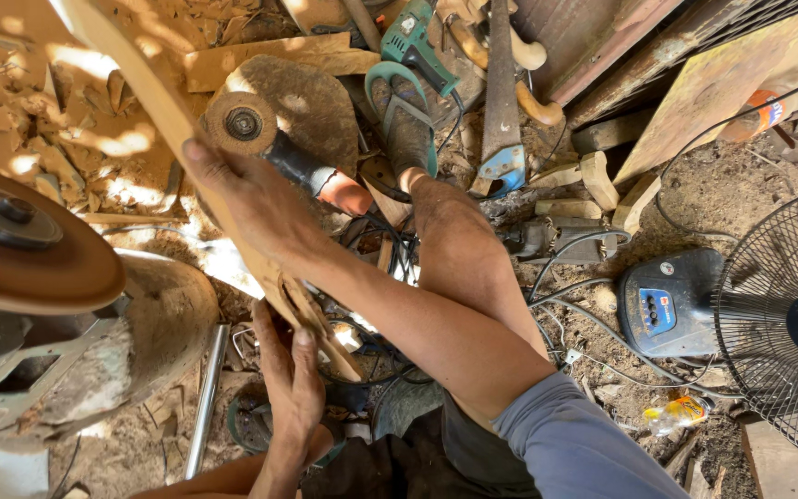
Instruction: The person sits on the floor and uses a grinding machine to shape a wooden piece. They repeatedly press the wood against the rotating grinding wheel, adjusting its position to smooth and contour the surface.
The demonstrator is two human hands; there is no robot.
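Fingers of the right hand [251,199] wrap the curved wooden strip [173,115] midway; the left hand [290,370] grips its lower end. It slants above an angle grinder [274,143], beside the sanding disc [34,245].

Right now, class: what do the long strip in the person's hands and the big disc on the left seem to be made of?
Strip: pale bare wood, unfinished; matte, dusty, with shavings lying about. Both the left hand and the right hand grip it.
Disc: probably metal under a brown abrasive or dust coating; dark metal hub at its centre.
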